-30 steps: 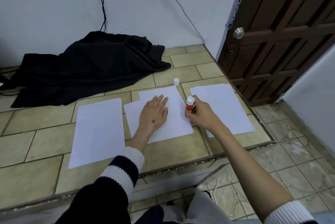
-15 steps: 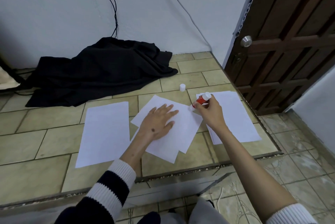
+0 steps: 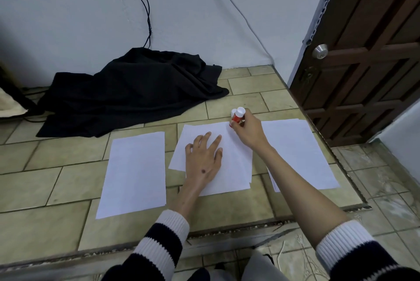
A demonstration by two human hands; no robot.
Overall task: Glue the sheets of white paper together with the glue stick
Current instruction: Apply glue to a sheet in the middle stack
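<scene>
Right hand pinches glue stick, long axis tilted, tip apparently touching the far corner of the middle sheets; left hand, nearer, presses them flat, fingers spread

Tiled floor, white paper sheets, black cloth

Single head view, wide-angle, high above tiled floor, tilted forward and down. Both forearms enter from near edge, close to lens. White wall fills far side, wooden door far right, black cloth far left. No second view.
</scene>
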